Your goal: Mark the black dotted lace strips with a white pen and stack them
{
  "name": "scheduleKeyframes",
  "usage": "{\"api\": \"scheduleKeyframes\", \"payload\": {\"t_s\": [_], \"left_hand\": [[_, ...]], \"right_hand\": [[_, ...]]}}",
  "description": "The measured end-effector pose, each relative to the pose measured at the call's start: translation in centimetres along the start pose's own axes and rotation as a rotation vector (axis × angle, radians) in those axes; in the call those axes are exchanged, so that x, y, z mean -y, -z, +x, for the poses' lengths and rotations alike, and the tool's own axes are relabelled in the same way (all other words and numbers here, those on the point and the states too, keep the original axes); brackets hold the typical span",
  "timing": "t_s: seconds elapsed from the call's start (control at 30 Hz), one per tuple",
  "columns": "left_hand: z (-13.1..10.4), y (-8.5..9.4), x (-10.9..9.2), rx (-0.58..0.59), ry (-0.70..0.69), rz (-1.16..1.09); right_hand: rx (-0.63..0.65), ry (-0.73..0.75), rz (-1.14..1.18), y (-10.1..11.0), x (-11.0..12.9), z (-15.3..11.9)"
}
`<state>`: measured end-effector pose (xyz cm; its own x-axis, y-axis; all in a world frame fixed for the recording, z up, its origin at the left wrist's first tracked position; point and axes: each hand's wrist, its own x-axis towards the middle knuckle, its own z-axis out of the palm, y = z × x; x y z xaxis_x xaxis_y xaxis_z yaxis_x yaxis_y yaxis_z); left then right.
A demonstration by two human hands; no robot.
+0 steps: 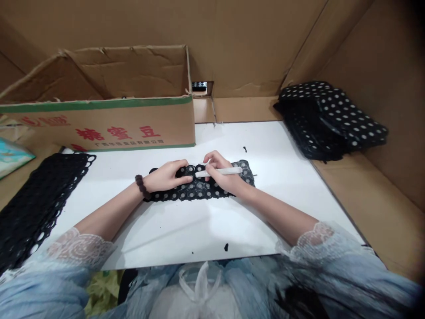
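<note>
A black strip with rows of pale round dots point(199, 189) lies flat across the middle of the white board. My left hand point(169, 176) rests on the strip's left part, its thumb and fingers apart and pressing on the strip's surface. Around a slim white tool point(221, 172), my right hand point(223, 173) is closed over the strip's right half. The tool's tip points left, close to my left thumb. What the tip touches is too small to make out.
An open cardboard box point(133, 122) stands at the back left. Black openwork material point(36, 195) lies at the left. Dotted black pieces point(332, 117) are piled at the back right. Small black scraps point(226, 247) lie on the white board point(186, 235). Cardboard walls rise behind and right.
</note>
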<state>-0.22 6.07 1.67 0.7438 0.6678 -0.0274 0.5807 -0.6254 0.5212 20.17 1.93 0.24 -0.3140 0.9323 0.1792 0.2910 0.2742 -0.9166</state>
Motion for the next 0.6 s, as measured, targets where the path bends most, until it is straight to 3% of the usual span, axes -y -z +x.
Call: {"api": "scheduleKeyframes", "payload": {"t_s": [0.27, 0.6], "left_hand": [[-0.1, 0.5, -0.7, 0.042, 0.065, -0.018], [-0.2, -0.5, -0.9, -0.038, 0.101, 0.083]], "right_hand": [[0.025, 0.061, -0.117, -0.3, 0.3, -0.2], [0.046, 0.275, -0.481, -0.5, 0.0, -0.2]]}}
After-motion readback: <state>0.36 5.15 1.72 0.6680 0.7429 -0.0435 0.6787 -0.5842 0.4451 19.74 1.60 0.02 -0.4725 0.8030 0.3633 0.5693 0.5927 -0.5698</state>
